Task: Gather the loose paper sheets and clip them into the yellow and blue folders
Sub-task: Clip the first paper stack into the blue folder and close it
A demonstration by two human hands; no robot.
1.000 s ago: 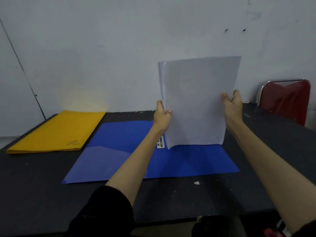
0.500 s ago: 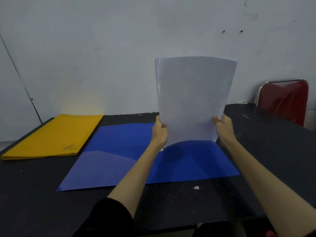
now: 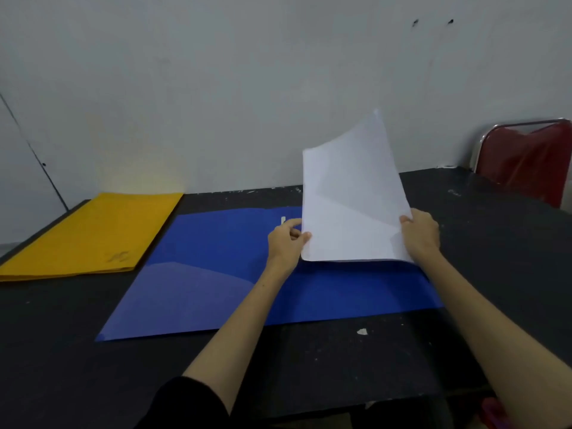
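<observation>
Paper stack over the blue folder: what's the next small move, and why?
Probably lay the paper stack flat on the right half of the open blue folder. The left hand and right hand grip its lower corners, its bottom edge looks close to the folder, and it leans back, edge near the clip.

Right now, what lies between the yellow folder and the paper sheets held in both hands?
In the head view, the open blue folder's left half and a strip of bare black table separate the yellow folder from the paper sheets.
</observation>
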